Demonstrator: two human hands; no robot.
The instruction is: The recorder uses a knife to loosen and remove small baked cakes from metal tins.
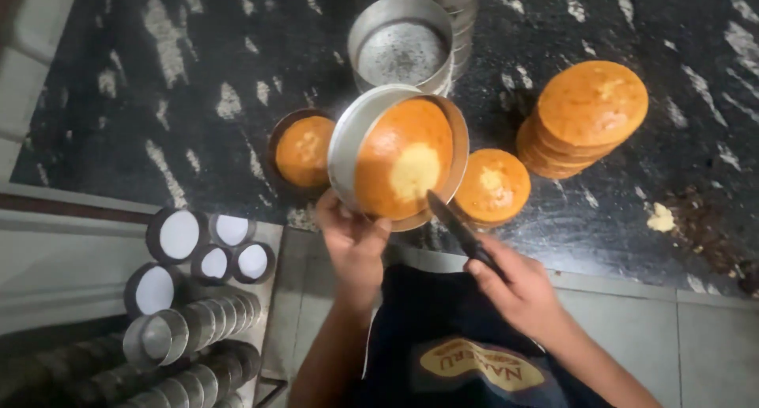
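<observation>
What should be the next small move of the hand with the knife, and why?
Probably slide the knife along the inside wall of the round metal cake pan. The right hand has the blade tip at the pan's lower rim, the left hand holds the pan tilted, and the sponge cake sits inside.

One label only: oval badge (474, 364) on front of dark apron (419, 313), bottom centre of head view, just below person's hands. Yellow-gold oval, darker outline, dark lettering across it, seen upside down from camera. Part of badge edge dim in shadow. Sits well apart from counter (198, 100) above it. No packages, no signs, no screens visible anywhere else in view
</observation>
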